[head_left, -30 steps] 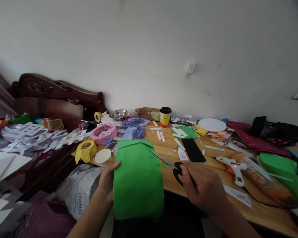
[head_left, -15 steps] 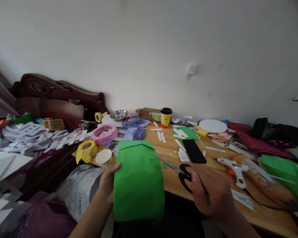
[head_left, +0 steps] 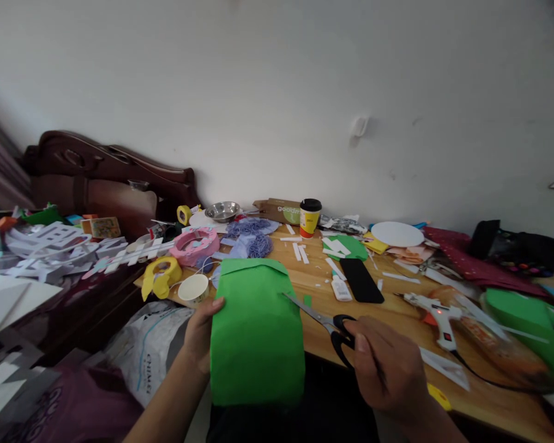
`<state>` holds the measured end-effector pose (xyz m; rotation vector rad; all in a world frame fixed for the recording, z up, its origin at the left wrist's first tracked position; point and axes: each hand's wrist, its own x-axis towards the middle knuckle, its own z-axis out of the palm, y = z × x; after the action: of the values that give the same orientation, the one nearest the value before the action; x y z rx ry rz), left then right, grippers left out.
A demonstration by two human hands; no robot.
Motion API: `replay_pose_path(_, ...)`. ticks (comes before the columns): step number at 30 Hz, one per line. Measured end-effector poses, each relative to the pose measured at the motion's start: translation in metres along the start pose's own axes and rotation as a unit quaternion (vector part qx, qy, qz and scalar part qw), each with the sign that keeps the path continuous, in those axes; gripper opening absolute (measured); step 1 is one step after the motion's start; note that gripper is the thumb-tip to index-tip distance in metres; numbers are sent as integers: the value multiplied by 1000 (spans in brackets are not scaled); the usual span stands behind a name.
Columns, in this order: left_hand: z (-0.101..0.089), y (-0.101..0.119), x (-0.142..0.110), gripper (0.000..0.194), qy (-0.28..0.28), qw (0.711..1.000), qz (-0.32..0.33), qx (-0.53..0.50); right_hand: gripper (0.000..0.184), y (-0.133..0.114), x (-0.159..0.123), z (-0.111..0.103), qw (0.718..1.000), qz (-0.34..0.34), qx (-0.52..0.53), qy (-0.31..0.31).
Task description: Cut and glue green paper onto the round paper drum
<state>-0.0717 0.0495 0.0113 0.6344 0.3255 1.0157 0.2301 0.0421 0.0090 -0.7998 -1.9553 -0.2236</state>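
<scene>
My left hand [head_left: 204,335] grips the left edge of a green piece [head_left: 257,338] of paper or felt, which curves down toward my lap and has a folded flap along its top. The thumb lies on its front; the other fingers are hidden behind it. In my right hand [head_left: 388,363] are scissors [head_left: 321,319] with black handles, pointing up and left. Their blades look nearly closed, and the tip lies over the upper right part of the green piece. Whether the tip touches it I cannot tell.
On the wooden table [head_left: 314,344] lie a black phone [head_left: 361,280], a glue bottle [head_left: 340,288], a glue gun [head_left: 438,315] with a red light and white strips. A lidded paper cup [head_left: 309,219] stands near the wall. Left are a white cup [head_left: 194,289] and yellow ribbon [head_left: 162,277].
My right hand and the scissors have shifted slightly left, so the tip reaches further over the green piece. My left hand keeps its hold. A yellow object now shows below my right wrist.
</scene>
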Motion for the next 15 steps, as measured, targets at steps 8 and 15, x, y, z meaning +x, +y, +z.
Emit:
replay_pose_path(8, 5, 0, 0, 21, -27, 999, 12, -27, 20, 0, -12, 9, 999, 1, 39, 9)
replay_pose_path(15, 6, -1, -3, 21, -41, 998, 3, -45, 26, 7, -24, 13, 997, -15, 16, 74)
